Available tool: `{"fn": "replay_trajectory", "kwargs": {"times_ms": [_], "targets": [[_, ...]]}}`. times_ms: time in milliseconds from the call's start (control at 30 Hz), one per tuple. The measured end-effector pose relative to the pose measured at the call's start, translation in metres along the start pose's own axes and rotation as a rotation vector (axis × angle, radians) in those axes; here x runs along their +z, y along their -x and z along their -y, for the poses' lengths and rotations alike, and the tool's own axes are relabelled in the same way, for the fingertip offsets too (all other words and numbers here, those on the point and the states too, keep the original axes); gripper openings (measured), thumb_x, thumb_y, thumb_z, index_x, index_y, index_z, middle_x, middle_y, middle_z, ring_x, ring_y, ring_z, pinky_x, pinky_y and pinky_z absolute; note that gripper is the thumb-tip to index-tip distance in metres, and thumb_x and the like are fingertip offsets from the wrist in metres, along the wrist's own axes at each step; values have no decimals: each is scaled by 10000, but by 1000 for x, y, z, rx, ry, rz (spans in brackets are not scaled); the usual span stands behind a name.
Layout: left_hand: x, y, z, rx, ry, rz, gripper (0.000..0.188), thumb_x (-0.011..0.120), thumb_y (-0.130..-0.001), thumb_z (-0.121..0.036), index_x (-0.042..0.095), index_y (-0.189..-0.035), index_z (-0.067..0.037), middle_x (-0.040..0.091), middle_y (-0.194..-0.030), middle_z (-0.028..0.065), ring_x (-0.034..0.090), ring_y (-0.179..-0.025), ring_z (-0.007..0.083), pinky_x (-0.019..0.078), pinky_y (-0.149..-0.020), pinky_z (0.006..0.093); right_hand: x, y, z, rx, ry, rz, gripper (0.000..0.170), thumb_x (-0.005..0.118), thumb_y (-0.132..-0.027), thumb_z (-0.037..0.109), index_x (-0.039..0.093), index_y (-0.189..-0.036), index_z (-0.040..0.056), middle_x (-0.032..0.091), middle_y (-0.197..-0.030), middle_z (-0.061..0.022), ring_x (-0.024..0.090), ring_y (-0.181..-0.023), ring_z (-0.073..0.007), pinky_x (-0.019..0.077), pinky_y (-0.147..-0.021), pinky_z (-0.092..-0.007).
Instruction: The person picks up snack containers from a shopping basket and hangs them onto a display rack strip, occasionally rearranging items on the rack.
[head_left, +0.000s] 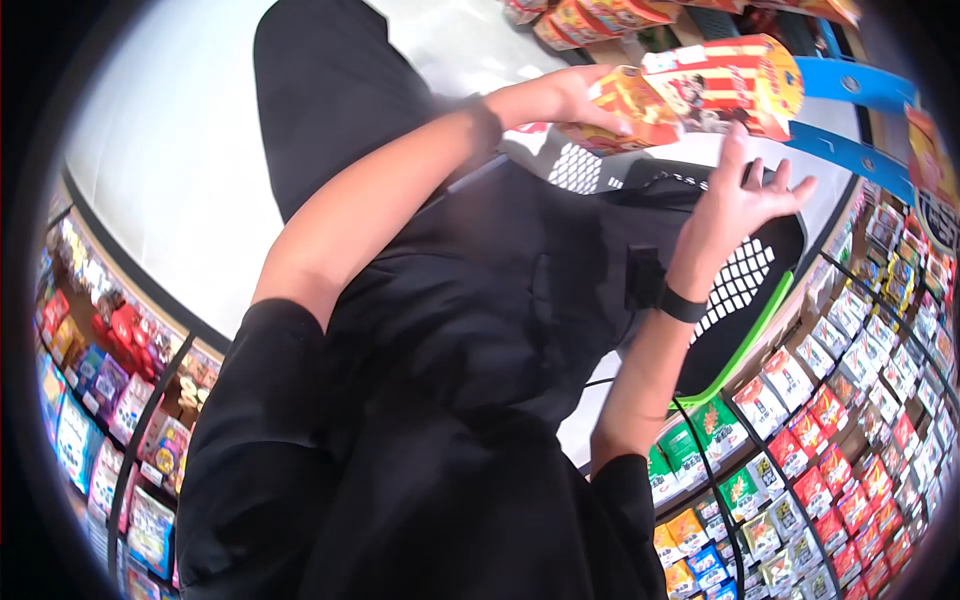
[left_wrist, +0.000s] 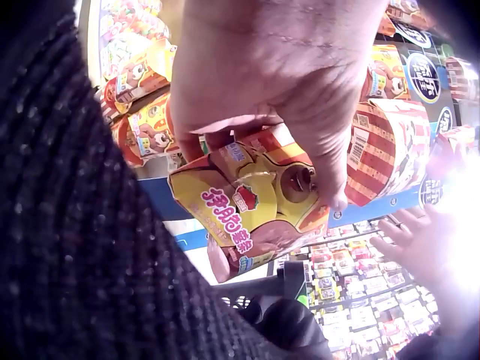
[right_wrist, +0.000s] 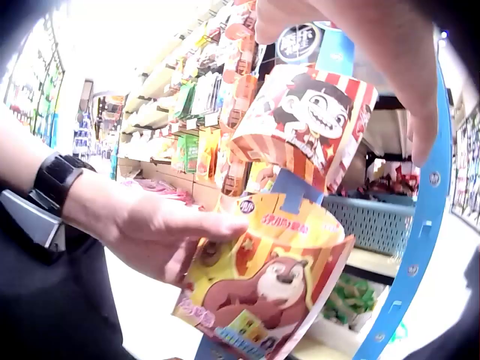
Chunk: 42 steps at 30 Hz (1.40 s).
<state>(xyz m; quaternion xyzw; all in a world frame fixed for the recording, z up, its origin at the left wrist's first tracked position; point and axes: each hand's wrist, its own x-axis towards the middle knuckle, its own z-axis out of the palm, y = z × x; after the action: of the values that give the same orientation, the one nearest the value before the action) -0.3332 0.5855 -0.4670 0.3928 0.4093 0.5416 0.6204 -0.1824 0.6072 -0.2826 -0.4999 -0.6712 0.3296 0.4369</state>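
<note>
white floor (head_left: 160, 180) and packet-filled shelves (head_left: 840, 400) surround a green-edged black basket (head_left: 742, 342); only the right wrist view shows a blue crate (right_wrist: 371, 225). a bear-printed carton (right_wrist: 259, 292), gripped by the left hand (head_left: 568, 97), is just beside a striped carton (head_left: 725, 85) — right hand (head_left: 742, 208) near it, fingers spread.

Beyond and below the right fingers (right_wrist: 424, 136) stands a blue crate (right_wrist: 371, 223); lower still, green packets (right_wrist: 351, 297), possibly sweets.

2 hands (head_left: 582, 100) (head_left: 745, 200); by them 2 boxes (right_wrist: 274, 289) (right_wrist: 311, 116), 1 ea. bear/girl; 1 blk bskt (head_left: 725, 370); 1 blue crate (right_wrist: 375, 225); dozens pkts (head_left: 765, 403).
</note>
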Motion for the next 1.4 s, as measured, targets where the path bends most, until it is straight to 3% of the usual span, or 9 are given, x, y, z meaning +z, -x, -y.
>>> {"fn": "replay_trajectory", "kwargs": {"times_ms": [100,167,233,500,833,1033,1133,1233,1400], "targets": [[5,13,-28,-86,-98,-22,602,774,-786,-195,468,-1289,-72,613,-1151,42,573,-1046,118,502,-878,307,8,-17,6,-236,192,28,1233,847,-691,303,-65,-1457,-18,101,-1471,-289,189,-1374,-412,257,-1096,-485],[5,17,-36,4,-246,-65,658,838,-696,-224,480,-1231,-87,636,-1066,50,628,-906,127,571,-691,284,23,-19,30,-322,175,36,1256,858,-667,310,-54,-1422,-110,98,-1442,-343,176,-1377,-403,145,-1136,-468],[8,15,-44,-58,-369,-37,614,827,-706,-270,476,-1170,-73,635,-1007,47,612,-964,136,563,-729,284,30,-29,29,-356,280,38,1245,861,-655,307,-20,-1411,-142,133,-1427,-359,175,-1373,-400,136,-1137,-459],[11,22,-59,-113,-206,-56,738,833,-703,-251,459,-1311,-66,616,-1192,82,590,-1045,139,460,-929,294,24,-40,16,-467,521,-15,1096,805,-654,350,152,-1421,-82,331,-1329,-315,306,-1255,-423,201,-1084,-497],[16,26,-68,-92,-127,18,687,785,-765,-166,431,-1342,-54,603,-1207,61,562,-1087,119,446,-950,292,5,-54,14,-540,555,17,1060,788,-645,340,190,-1416,-72,405,-1282,-282,365,-1202,-391,253,-1051,-487],[18,26,-69,-135,-96,37,747,803,-751,-212,411,-1368,-64,587,-1229,62,536,-1112,128,420,-976,298,3,-57,18,-543,478,64,926,764,-616,325,336,-1352,-36,476,-1266,-206,418,-1195,-376,222,-1072,-509],[16,25,-65,-112,-155,45,745,798,-756,-220,405,-1369,-59,582,-1229,61,529,-1119,130,422,-972,298,3,-56,21,-560,507,52,924,763,-620,330,335,-1350,-41,488,-1260,-199,449,-1179,-335,217,-1077,-508],[15,22,-59,-93,-205,58,744,786,-768,-221,388,-1375,-55,569,-1238,63,521,-1127,130,423,-968,298,4,-54,27,-460,472,135,1019,787,-639,331,251,-1407,-69,436,-1352,-240,346,-1262,-385,287,-1065,-466],[15,22,-55,-88,-193,79,748,771,-779,-212,366,-1387,-55,549,-1259,66,511,-1138,132,424,-968,300,5,-55,27,-445,470,137,1031,792,-637,331,243,-1412,-68,440,-1348,-243,341,-1268,-386,290,-1067,-456]]}}
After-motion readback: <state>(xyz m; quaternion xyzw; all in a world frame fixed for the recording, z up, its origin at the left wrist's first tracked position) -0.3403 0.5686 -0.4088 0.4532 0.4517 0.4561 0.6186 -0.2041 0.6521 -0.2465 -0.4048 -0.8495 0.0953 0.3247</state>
